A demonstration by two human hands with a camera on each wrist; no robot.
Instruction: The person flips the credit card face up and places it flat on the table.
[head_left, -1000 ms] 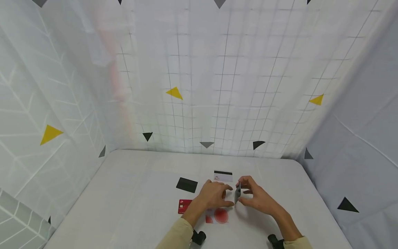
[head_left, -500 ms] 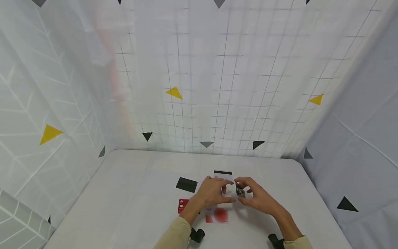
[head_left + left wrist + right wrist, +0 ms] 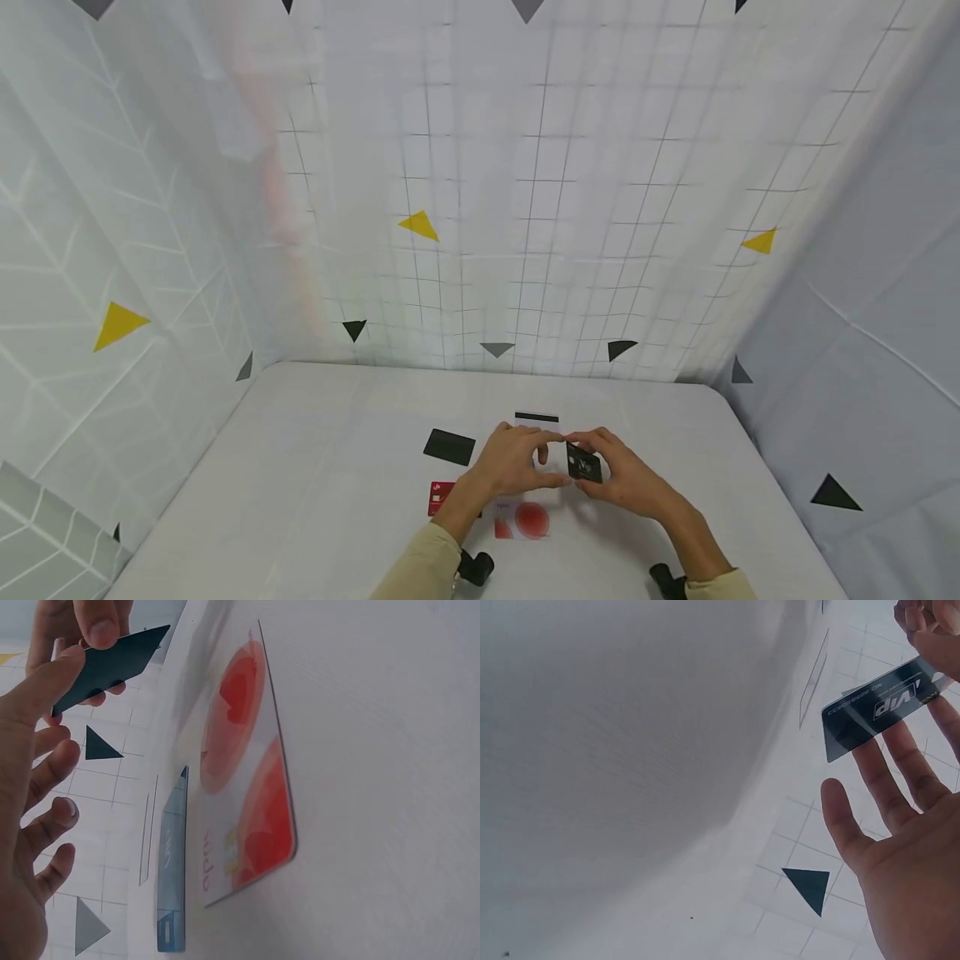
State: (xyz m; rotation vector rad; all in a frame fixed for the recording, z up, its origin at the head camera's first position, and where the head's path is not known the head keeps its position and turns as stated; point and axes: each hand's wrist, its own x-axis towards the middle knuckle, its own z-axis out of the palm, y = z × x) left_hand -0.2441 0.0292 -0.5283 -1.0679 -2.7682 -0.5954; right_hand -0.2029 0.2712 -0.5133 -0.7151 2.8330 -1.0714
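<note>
A black VIP card [image 3: 584,464] is held up between the two hands above the table. My right hand [image 3: 626,475] grips it by thumb and fingers, several of which lie behind it in the right wrist view. My left hand [image 3: 517,460] has its thumb and index finger at the card's left end; the thumb overlaps the edge in the left wrist view, and the other fingers are spread. Below the left hand lies a white card with red circles [image 3: 531,520]. A blue card [image 3: 172,862] lies beside it in the left wrist view, mostly hidden by the hand in the head view.
Another black card [image 3: 449,447] lies left of the hands. A red card [image 3: 439,497] is partly covered by the left forearm. Behind the hands lies a white card with a black stripe [image 3: 536,417]. The white table [image 3: 337,483] is surrounded by hanging white sheets.
The VIP card has turned from nearly edge-on to show its printed face. My left fingers have moved up to its left end, while the right hand keeps hold. Cards on the table have not moved.
</note>
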